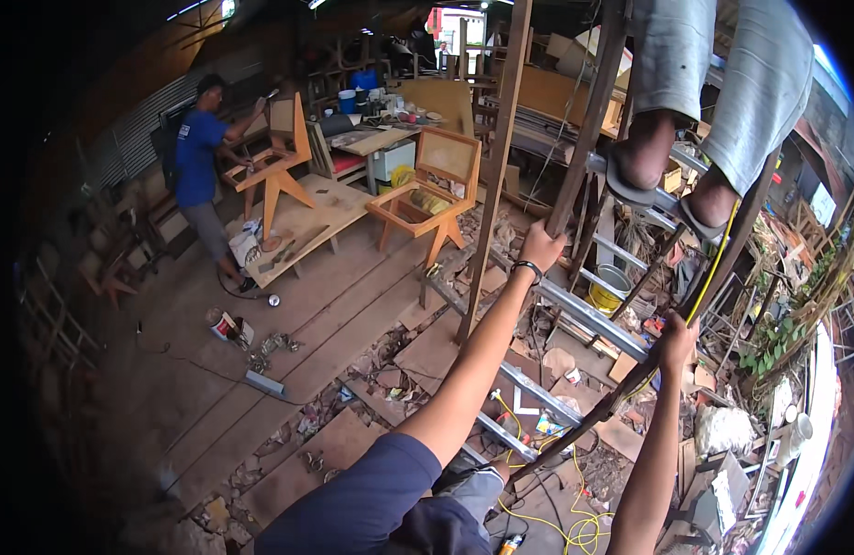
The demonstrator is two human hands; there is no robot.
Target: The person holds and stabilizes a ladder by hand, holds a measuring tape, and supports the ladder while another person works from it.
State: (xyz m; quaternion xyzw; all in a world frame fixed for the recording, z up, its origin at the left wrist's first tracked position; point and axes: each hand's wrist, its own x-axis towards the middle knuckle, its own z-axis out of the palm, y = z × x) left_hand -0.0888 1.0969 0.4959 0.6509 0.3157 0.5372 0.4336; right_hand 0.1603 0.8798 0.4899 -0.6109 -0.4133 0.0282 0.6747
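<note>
at the far left a co-worker in a blue shirt (198,153) leans over a wooden chair frame (285,159) perched on a low plywood-topped table (330,208), probably raised so its joints sit at working height. a second chair frame (445,155) with an open seat stands just right of that table. next comes an upright wooden post (501,139).

right of it, the person's left hand (542,248) is closed around the left rail (589,120) of a ladder (589,310) with metal rungs, in front of the person; the left arm reaches long and diagonally, elbow nearly straight, a dark band on the wrist. above, someone in grey trousers (672,55) stands on the ladder in dark sandals (633,194), so the wide two-rail hold seems meant to stop it swaying. the right hand (675,342) is wrapped around the right rail (743,217), lower in view, its forearm rising almost vertically from the bottom edge. a yellow cable (723,245) runs along that rail, perhaps to keep it off the rungs.
</note>
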